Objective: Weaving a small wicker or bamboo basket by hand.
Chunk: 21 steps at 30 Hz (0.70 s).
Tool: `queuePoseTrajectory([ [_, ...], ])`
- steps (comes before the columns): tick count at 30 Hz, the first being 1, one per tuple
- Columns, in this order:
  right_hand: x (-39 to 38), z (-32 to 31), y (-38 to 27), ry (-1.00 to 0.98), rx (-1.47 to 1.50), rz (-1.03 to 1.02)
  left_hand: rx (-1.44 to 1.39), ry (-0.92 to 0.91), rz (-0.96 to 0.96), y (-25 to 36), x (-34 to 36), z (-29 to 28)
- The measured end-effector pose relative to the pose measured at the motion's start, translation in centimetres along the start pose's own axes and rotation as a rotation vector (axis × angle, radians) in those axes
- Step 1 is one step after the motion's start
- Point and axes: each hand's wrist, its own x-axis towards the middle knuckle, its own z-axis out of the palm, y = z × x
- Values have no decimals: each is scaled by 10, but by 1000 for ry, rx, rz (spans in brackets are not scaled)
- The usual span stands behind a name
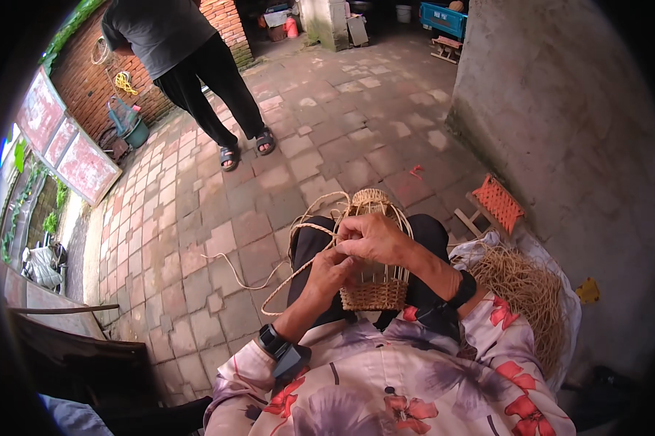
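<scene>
A woven basket [373, 296] of tan straw cord lies across my lap, with a tightly woven band at its near end and a smaller woven part at its far end. Open strands run between the two. Over the basket's left side my left hand [330, 272] is closed in a pinch on a twisted straw cord [298, 272]. My right hand [372, 238] meets it there, fingers pinched on the same cord. The cord loops out to the left, and its loose tail hangs over the paving. My fingers hide the exact spot where the cord is gripped.
On my right, a white sack [571, 294] holds loose straw strands [515, 285]. Beyond it stands a low stool with an orange woven seat [499, 203] beside a concrete wall [560, 123]. A person in dark trousers [215, 91] stands ahead to the left on the paving [189, 254].
</scene>
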Motion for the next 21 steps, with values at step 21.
queuePoseTrajectory([
  [21,-56,16,-3,546,-300,-223,554,303,439,-18,0,8],
])
